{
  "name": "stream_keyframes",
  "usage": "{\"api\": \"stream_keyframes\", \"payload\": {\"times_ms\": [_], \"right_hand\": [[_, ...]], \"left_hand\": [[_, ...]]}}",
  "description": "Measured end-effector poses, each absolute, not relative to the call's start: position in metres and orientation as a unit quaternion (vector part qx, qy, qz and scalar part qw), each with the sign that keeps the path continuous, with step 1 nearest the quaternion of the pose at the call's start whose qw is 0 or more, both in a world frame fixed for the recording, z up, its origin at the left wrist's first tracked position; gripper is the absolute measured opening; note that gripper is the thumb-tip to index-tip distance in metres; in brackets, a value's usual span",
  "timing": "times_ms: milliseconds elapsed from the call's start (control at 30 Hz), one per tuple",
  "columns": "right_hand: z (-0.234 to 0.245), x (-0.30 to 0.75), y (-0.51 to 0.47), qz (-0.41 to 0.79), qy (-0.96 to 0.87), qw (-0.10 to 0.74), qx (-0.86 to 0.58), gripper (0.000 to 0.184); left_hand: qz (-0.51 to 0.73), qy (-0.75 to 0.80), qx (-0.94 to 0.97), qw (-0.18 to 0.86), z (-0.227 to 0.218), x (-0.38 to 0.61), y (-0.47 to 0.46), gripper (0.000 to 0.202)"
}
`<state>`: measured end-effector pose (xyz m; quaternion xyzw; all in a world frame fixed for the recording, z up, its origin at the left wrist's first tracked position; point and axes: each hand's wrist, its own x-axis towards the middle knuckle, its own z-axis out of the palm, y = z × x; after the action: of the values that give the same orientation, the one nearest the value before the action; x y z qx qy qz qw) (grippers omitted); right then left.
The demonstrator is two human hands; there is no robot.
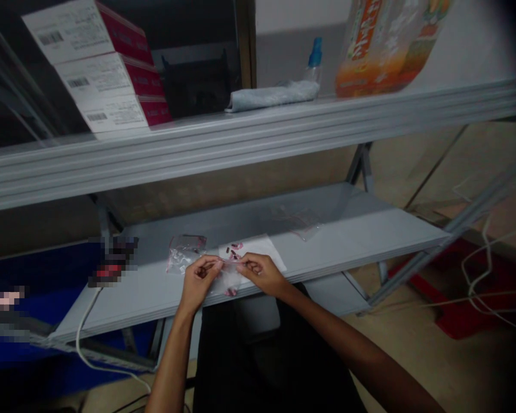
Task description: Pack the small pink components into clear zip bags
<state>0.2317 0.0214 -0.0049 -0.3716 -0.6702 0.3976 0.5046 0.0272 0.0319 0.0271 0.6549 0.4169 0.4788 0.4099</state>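
My left hand [201, 280] and my right hand [261, 272] are both pinched on the top edge of a small clear plastic bag [229, 281], which hangs between them over the front edge of the grey lower shelf [348, 241]. Small pink pieces show in the bag's bottom. Just behind my hands, several small dark and pink pieces [234, 251] lie on a white sheet [258, 248]. A second small clear bag [184, 252] with pink trim lies to the left of them.
More clear bags [298, 221] lie farther back on the shelf. The upper shelf [258, 137] carries stacked red-and-white boxes [103, 69], a folded grey cloth [275, 94], a spray bottle [313, 60] and an orange packet [382, 46]. White cables [477, 275] trail on the floor at right.
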Motion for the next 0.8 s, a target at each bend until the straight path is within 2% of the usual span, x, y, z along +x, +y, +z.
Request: {"api": "stream_keyframes", "payload": {"times_ms": [200, 800], "right_hand": [[-0.007, 0.2305, 0.0258, 0.425, -0.601, 0.565, -0.373, 0.031], [-0.0026, 0.2307, 0.0193, 0.383, -0.661, 0.541, -0.353, 0.028]], "left_hand": [[0.472, 0.431, 0.666, 0.384, 0.0274, 0.028, 0.0304, 0.021], [0.451, 0.404, 0.713, 0.355, 0.0253, 0.0284, 0.0285, 0.018]]}}
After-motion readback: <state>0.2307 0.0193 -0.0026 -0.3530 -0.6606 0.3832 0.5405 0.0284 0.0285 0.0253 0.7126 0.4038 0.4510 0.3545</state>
